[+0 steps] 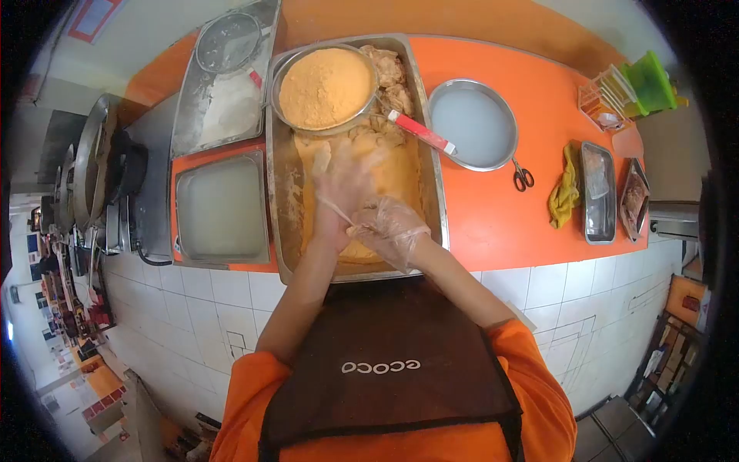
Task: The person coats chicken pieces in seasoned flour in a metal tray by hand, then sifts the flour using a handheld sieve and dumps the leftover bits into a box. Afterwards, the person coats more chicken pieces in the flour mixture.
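Head view: a tray [439, 200] fills the middle of the orange surface [493, 223], its near end at the surface's front edge. Two pans crowd its left side, one with white flour [231, 108] and, nearer the person, one with cloudy liquid [222, 204]. On the right, bare surface runs from the tray's near half towards a yellow cloth [565, 189], with scissors [523, 179] beside a bowl [514, 127] of pale liquid.

Both hands are over the tray's near half, above orange powder [400, 177]. The left hand [344, 185], blurred, is spread wide. The right hand [389, 227], in a clear glove, is at the left wrist, its grip narrow, apparently pinching a thin strip [336, 212] stretched there. The strip slants from the left hand's outer side down to the right fingertips.

The tray's long axis runs away from the person; the left fingers point towards its far end. There lie a sieve [275, 94] heaped with powder and coated pieces [389, 73]. The sieve's red handle [423, 133] points right and slightly nearwards, crossing the tray's edge to the bowl.
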{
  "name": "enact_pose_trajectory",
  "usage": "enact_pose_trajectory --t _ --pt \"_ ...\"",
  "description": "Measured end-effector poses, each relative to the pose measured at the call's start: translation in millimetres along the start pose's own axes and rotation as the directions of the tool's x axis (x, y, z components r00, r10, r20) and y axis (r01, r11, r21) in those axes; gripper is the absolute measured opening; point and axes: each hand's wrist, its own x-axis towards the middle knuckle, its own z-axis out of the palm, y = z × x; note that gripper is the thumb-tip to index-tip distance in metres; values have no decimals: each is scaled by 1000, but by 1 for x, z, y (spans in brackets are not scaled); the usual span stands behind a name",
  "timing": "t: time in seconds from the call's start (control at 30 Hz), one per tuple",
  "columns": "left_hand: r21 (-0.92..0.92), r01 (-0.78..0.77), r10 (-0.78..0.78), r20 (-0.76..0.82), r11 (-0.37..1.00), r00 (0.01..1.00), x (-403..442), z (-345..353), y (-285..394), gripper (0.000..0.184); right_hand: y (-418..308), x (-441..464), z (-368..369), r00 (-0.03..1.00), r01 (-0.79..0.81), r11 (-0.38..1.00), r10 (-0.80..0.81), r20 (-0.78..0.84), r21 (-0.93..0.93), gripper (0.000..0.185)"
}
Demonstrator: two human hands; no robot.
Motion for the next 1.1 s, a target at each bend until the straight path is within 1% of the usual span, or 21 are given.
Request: enact_pose_trajectory --t 0.07,0.1,0.13,0.2,0.27,0.3,0.37,0.4,0.47,0.5,0.53,0.57,0.63,0.67,0.73,0.77,0.8,0.9,0.93,1.03,1.1 --pt "-164 172 -144 172 971 975 -1 1 8 82 0 0 -3 993 117 990 -115 20 -82 8" --pt "-182 230 -200 169 956 965 0 -3 9 83 -2 0 -6 985 173 977 -170 33 -123 9" --pt "-201 287 -256 167 937 952 0 -6 10 84 -2 -1 -4 978 207 975 -205 31 -85 10" --pt "-204 272 -274 18 940 962 2 -3 11 85 -3 -3 4 961 275 961 -275 26 -7 11" --pt "-144 138 -173 -275 980 946 5 8 13 84 -12 -5 8 972 214 977 -215 99 22 11" --pt "-138 93 -128 -272 986 954 9 -1 11 83 -15 -6 8 973 181 983 -184 137 34 12" --pt "-127 1 -36 -270 992 962 16 -27 6 81 -10 -6 11 970 209 977 -202 137 -36 13" --pt "-117 -29 -10 -316 993 949 15 -28 8 80 -7 -6 13 968 223 972 -211 138 -71 13" --pt "-91 -85 41 -406 992 913 11 -29 14 78 9 -7 16 979 148 983 -130 159 -108 14" --pt "58 -81 98 -394 995 914 12 -39 16 76 16 -3 14 982 113 985 -91 167 -130 14" --pt "205 -78 152 -375 976 914 13 -52 19 74 13 7 3 962 -86 976 133 237 -199 15" --pt "348 -75 204 -350 935 914 14 -63 18 72 11 22 -9 890 -272 920 352 290 -281 16" --pt "407 -26 214 -422 913 881 9 -49 27 70 45 52 -9 882 -275 819 424 207 -504 22" --pt "435 1 220 -458 901 861 5 -43 30 70 88 73 9 884 -138 735 393 252 -664 23" --pt "483 -12 218 -373 875 902 0 -45 33 73 99 96 17 941 -114 637 316 124 -763 23" --pt "507 -23 218 -328 862 919 -2 -46 35 74 99 104 17 963 -225 665 263 -59 -712 22" --pt "520 -15 217 -330 854 919 -3 -44 37 74 91 113 15 947 -321 699 213 -242 -640 22" --pt "524 -3 215 -344 852 914 -16 -35 38 71 117 145 23 959 -278 646 228 -168 -711 23" --pt "506 -14 216 -343 862 914 -21 -31 37 68 122 152 24 982 -190 655 134 -135 -731 26" --pt "507 -76 253 -290 859 923 -34 -39 39 62 113 168 14 915 -363 701 392 -93 -614 29" --pt "522 -113 285 -264 846 921 -44 -45 43 60 87 154 17 960 -193 658 280 -1 -728 31"
